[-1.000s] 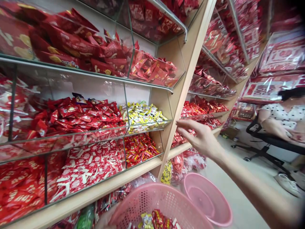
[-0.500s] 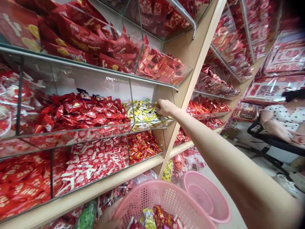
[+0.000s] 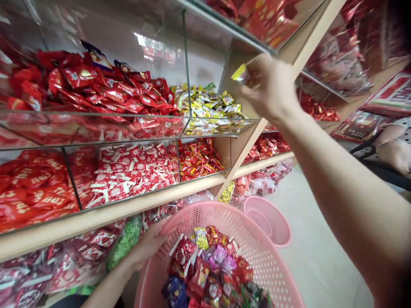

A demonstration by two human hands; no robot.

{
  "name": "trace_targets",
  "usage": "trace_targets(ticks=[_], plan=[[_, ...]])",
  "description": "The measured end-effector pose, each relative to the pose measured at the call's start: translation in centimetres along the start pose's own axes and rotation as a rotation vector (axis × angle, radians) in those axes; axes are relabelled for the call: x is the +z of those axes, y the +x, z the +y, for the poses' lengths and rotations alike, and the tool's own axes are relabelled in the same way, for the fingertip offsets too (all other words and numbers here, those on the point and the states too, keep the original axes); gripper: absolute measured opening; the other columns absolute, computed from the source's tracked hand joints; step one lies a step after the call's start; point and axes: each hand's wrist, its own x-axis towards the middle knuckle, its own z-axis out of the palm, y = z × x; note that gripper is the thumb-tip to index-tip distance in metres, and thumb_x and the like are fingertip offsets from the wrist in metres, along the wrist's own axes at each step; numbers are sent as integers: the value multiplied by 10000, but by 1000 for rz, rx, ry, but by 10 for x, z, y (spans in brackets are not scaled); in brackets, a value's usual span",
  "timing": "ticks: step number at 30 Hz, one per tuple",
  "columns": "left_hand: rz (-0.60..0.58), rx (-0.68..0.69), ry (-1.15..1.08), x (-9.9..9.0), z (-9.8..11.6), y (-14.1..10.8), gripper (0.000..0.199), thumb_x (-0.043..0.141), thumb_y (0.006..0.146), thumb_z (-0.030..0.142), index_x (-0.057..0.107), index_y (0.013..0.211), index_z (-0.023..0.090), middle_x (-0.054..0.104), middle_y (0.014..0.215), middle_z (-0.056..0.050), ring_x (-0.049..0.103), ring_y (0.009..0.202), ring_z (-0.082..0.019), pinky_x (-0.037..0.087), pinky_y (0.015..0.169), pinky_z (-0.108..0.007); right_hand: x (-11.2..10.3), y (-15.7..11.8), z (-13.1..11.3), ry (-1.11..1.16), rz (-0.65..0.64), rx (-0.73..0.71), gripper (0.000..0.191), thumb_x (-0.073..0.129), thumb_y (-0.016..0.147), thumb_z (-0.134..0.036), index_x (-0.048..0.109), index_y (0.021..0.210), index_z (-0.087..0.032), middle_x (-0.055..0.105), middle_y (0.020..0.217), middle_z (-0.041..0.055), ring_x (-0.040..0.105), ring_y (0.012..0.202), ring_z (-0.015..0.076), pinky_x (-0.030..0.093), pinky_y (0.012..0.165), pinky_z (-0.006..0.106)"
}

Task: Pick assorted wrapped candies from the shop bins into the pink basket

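Note:
My right hand [image 3: 271,87] is raised in front of the shelf's wooden upright, its fingers closed on a yellow-wrapped candy [image 3: 238,73] whose end sticks out. Just below and left of it lies a bin of yellow and white wrapped candies [image 3: 212,102]. My left hand [image 3: 150,243] grips the left side of a pink perforated basket [image 3: 272,261]; part of its fingers is hidden. Inside the basket are mixed candies, with red, purple [image 3: 220,256], blue [image 3: 176,291] and yellow [image 3: 201,238] wrappers.
Glass-fronted bins hold red packets [image 3: 96,85], red and white sweets [image 3: 135,171] and small red-gold candies [image 3: 201,158]. A pink basin [image 3: 268,220] stands on the floor behind the basket. Bagged goods [image 3: 125,239] lie under the shelf. A seated person [image 3: 396,145] is at the right.
My right hand has left the yellow candy bin, rising toward the right with a candy in it. The view has tipped downward, so more of the basket and my left hand shows.

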Motion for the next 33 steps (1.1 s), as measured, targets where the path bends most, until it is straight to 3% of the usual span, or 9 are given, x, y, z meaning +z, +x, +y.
trace_targets(ticks=[3,5,8,11,15,22,26,29,33], plan=[[6,-34,14,-5,-3,1,612,672,715,229,537,1309,162,601,1304,-103,443,1308,-285,281,1120,-457,-22,-84,-19,233,120,23,255,591,835,-206,598,1088,-176,661,1001,61,622,878,154,506,780,323],[34,-38,26,-7,-6,2,597,655,717,200,541,1301,154,584,1325,-106,443,1308,-283,269,1127,-456,-14,-155,-31,591,53,250,279,674,795,-250,589,1060,-240,651,943,18,623,811,142,525,721,310],[94,-12,68,-7,-10,4,623,607,699,135,521,1317,137,535,1380,-103,442,1312,-263,240,1149,-425,30,-250,-43,1006,-253,727,439,696,775,-325,508,1165,-254,646,837,-8,621,736,146,538,676,319],[69,-16,71,-3,-9,2,645,564,708,114,486,1348,145,514,1401,-98,456,1302,-252,275,1137,-413,77,-303,-46,1127,-395,1051,549,749,708,-405,504,1164,-224,561,729,-44,565,658,131,501,608,282],[58,-27,62,3,-5,-1,635,550,700,106,503,1332,154,544,1371,-98,481,1280,-257,288,1129,-424,105,-326,-44,1248,-484,1097,568,779,658,-436,506,1118,-245,515,753,-48,557,659,138,515,611,297],[92,-37,72,5,-4,-4,626,559,687,119,518,1309,167,526,1390,-91,468,1291,-276,309,1119,-432,108,-338,-43,1179,-622,996,536,705,717,-448,527,1184,-253,529,715,-42,524,604,144,448,578,291],[89,-68,59,7,-2,-5,636,566,677,125,525,1309,174,541,1377,-75,431,1322,-278,292,1130,-435,118,-345,-36,977,-781,789,433,588,794,-308,571,1214,-202,515,642,-39,498,596,154,437,587,296],[79,-60,38,8,-3,-5,655,552,676,115,502,1328,161,549,1368,-81,467,1295,-265,308,1124,-424,126,-345,-30,798,-868,567,409,544,798,-178,609,1202,-182,672,900,62,607,826,212,490,789,364],[81,-43,59,7,-4,-6,654,533,669,93,513,1318,170,541,1378,-72,448,1311,-258,320,1117,-406,136,-338,-24,713,-910,360,421,525,774,-73,646,1163,-179,667,1152,123,602,1066,253,459,953,394]])
